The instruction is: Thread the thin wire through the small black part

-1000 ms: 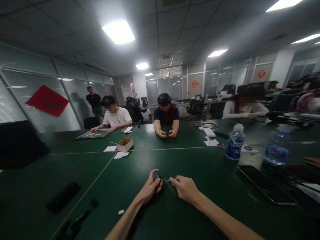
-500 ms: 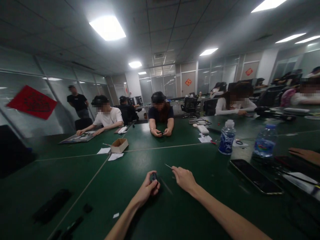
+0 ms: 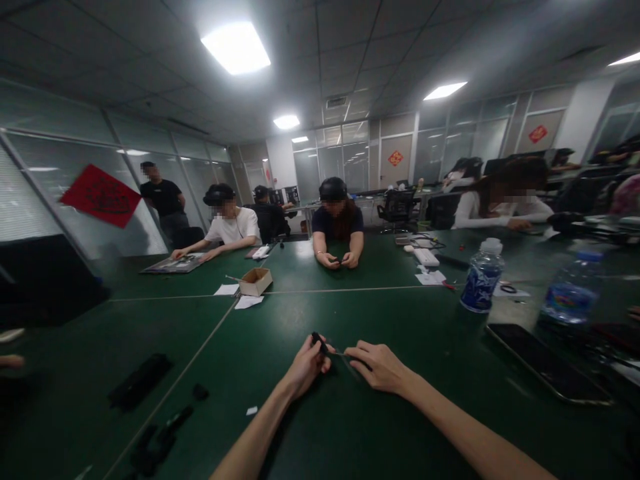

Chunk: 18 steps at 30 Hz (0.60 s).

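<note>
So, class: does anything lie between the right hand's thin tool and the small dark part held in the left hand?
Nothing visible does. The left hand grips the small dark part, and the thin metal tool in the right hand points straight at it over bare green table.

The surface [image 3: 410, 333] looks matt green, smooth. The bottle [image 3: 481, 276] is clear glossy plastic. The box [image 3: 255, 281] looks like plain cardboard.
</note>
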{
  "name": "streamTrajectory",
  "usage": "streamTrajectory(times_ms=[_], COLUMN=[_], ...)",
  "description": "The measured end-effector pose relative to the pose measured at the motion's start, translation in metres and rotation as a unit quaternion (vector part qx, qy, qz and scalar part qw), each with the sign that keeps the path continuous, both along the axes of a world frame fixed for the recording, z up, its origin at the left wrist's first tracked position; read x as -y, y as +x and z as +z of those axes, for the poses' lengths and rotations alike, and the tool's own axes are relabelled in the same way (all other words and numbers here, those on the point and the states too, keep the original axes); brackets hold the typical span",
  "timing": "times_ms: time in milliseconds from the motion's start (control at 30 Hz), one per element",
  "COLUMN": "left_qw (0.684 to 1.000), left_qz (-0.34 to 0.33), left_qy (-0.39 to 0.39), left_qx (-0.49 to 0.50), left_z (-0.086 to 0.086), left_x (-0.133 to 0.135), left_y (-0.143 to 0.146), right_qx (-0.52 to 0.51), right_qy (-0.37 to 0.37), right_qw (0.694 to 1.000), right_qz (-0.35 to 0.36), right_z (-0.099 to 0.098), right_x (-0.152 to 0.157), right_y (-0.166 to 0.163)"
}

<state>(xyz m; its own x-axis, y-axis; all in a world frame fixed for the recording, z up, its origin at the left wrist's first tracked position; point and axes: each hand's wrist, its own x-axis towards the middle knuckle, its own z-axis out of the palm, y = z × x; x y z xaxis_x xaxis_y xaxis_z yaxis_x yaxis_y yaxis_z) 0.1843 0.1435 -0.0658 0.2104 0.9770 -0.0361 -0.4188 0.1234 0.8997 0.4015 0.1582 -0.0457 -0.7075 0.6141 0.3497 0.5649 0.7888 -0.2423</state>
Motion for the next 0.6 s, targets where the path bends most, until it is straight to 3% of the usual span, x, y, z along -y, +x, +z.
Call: streamTrajectory(times_ms=[600], left_qw=[0.995], left_qz=[0.001], left_qy=[0.050], left_qx=[-0.081], left_z=[0.0040], left_x=[0.0019], left_y=[0.0012], right_qx=[0.037], right_qy=[0.021], right_qw=[0.999], right_qz=[-0.011], right_z=[0.0041], right_x=[0.0026], right_y=[-0.0002])
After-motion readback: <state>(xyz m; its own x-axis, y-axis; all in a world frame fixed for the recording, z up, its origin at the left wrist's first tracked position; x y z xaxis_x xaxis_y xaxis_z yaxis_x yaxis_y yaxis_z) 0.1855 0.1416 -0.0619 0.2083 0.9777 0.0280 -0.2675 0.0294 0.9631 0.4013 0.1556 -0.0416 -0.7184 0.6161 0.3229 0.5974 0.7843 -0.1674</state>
